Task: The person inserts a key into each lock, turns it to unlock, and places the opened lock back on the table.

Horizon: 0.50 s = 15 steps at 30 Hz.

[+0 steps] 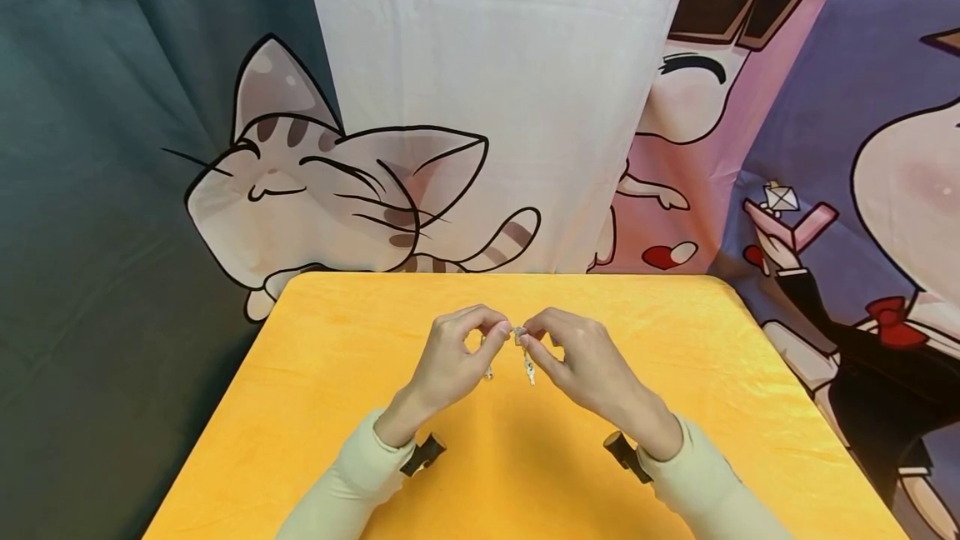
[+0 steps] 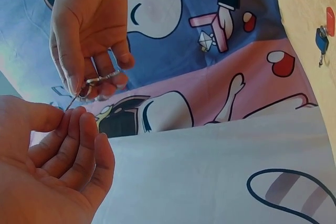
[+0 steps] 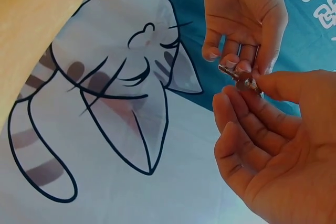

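Note:
Above the table's middle, my left hand (image 1: 455, 354) and right hand (image 1: 588, 357) meet almost fingertip to fingertip. Between the right thumb and index finger is pinched a small silvery metal piece (image 1: 519, 335), from which a small key (image 1: 530, 372) dangles; the key (image 2: 104, 78) also shows in the left wrist view. My left thumb and index finger pinch a thin metal piece (image 2: 71, 102) that reaches toward the right fingertips. Another small shiny thing (image 1: 488, 373) shows just below the left fingers. How the pieces join is too small to tell.
A yellow cloth covers the table (image 1: 315, 407). On it, in the left wrist view, lie a blue-headed key (image 2: 321, 43) and a red piece (image 2: 330, 20). Behind the table hang curtains (image 1: 510, 65) printed with cartoon figures. A dark wrist camera (image 1: 425, 454) sits at each cuff.

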{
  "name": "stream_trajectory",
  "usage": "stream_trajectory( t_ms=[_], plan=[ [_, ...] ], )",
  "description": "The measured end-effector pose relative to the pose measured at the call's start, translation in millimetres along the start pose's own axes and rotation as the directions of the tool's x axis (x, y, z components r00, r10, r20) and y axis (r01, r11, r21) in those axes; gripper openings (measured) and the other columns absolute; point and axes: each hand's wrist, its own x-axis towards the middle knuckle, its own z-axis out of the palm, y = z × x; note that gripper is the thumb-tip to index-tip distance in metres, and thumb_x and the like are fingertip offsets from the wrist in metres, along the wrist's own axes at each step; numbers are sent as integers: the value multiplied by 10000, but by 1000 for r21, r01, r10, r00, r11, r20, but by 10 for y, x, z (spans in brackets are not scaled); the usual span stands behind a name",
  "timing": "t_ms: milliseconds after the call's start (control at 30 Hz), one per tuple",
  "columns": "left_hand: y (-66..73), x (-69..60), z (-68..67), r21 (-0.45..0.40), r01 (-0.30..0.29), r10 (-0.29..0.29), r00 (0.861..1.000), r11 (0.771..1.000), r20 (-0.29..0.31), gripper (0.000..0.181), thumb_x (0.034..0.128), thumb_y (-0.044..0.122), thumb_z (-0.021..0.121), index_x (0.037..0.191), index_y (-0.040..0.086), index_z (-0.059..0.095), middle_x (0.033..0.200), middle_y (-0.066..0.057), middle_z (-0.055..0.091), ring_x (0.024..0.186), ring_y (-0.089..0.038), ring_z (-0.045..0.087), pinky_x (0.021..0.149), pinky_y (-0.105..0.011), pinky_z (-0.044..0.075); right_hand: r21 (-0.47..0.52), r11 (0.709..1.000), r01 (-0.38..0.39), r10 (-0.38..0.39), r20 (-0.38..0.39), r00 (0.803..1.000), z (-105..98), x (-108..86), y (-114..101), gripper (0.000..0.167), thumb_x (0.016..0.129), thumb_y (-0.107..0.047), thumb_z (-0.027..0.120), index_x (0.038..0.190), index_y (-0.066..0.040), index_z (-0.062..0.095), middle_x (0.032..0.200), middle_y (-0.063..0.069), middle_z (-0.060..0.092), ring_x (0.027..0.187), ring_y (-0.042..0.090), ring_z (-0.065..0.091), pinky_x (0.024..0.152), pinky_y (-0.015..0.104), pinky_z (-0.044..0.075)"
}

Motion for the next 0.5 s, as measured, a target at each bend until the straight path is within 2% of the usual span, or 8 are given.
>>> stream_trajectory(
  t_ms=[200,333,500],
  plan=[
    [-19,-5,-1,-12,19,-19,1000,1000,8,134,978,143,609,918,87,715,759,6,666,690,-65,576,634,-226,499,46,999,18,-18,3,1000,29,-19,26,82,932,-129,672,998,-101,712,942,-44,718,800,55,667,695,307,585],
    [-23,-11,-2,-17,29,-29,999,999,14,131,976,142,612,920,85,716,762,13,669,688,-62,571,633,-224,496,73,997,6,-8,20,1000,37,-31,36,89,949,-132,649,1006,-109,712,945,-40,725,797,57,664,665,244,562],
    [-15,-7,3,-30,27,-26,999,999,26,132,976,136,611,927,72,715,766,3,677,670,-63,573,617,-214,491,44,999,-21,19,44,999,29,-43,30,101,964,-157,628,1010,-129,713,913,-60,716,726,19,603,606,191,488]
  ],
)
